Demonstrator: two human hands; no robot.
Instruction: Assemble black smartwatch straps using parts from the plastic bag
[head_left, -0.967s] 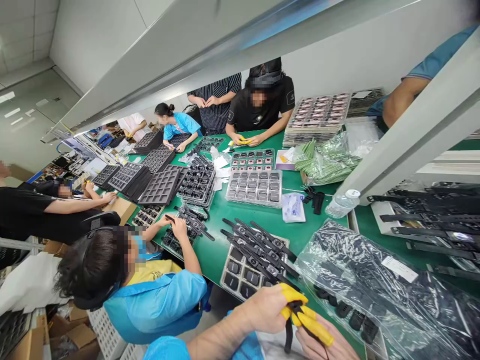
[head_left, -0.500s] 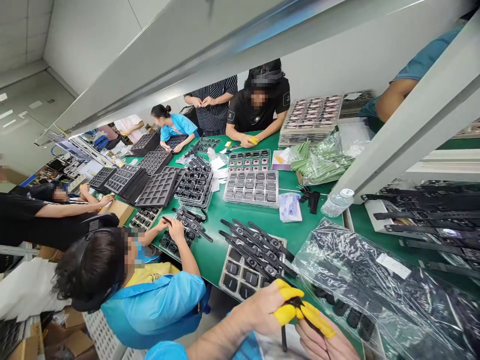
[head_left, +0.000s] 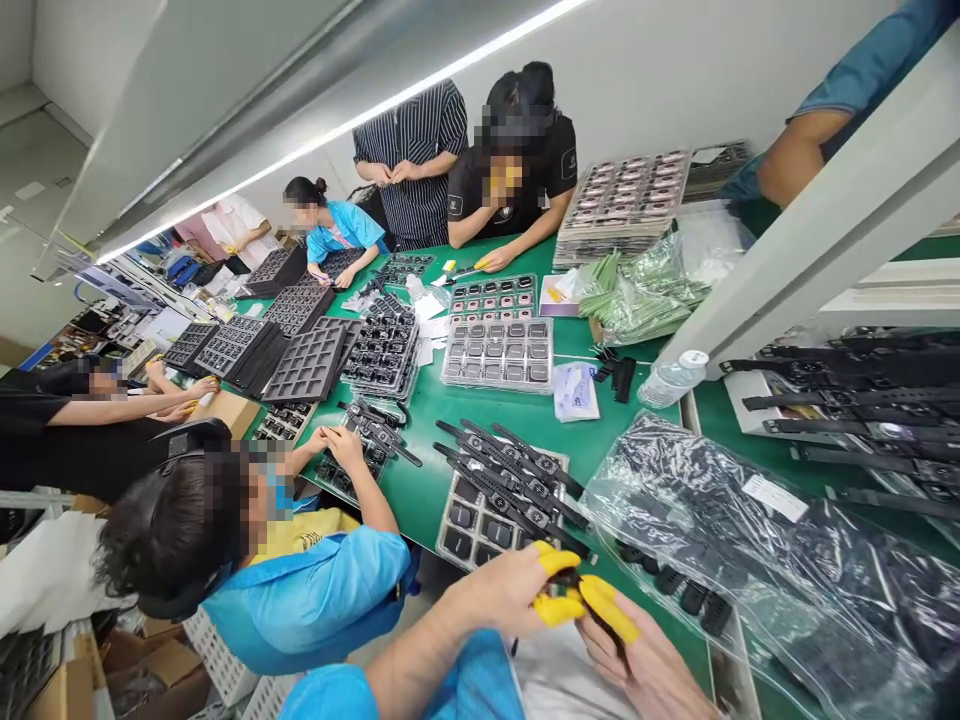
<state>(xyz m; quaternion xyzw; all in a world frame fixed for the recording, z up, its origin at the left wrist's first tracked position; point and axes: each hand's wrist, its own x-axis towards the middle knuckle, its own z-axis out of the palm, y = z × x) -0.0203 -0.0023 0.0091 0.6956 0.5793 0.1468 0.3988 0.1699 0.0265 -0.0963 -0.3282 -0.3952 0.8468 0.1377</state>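
My left hand (head_left: 514, 595) comes in from the lower middle, yellow finger cots on its thumb and finger. It pinches one end of a black watch strap (head_left: 619, 646). My right hand (head_left: 637, 655), also in yellow cots, is closed around the same strap, and the two sets of fingertips nearly meet. Fingers cover most of the strap, so any watch body on it is hidden. Just beyond my hands, several black watches with straps (head_left: 510, 475) lie across a clear tray (head_left: 444, 545) of square dark watch cases.
A plastic bag of black parts (head_left: 675, 500) covers the right side of the green table (head_left: 412, 500). A water bottle (head_left: 673, 380) stands by the slanted white post (head_left: 810, 200). Stacked trays (head_left: 499, 352) lie farther back. A co-worker in blue (head_left: 315, 600) sits close on my left.
My hands have shifted slightly up and left in view, still holding the strap. The dangling black strap end below my left fingers no longer shows. A far co-worker has raised one hand toward the face.
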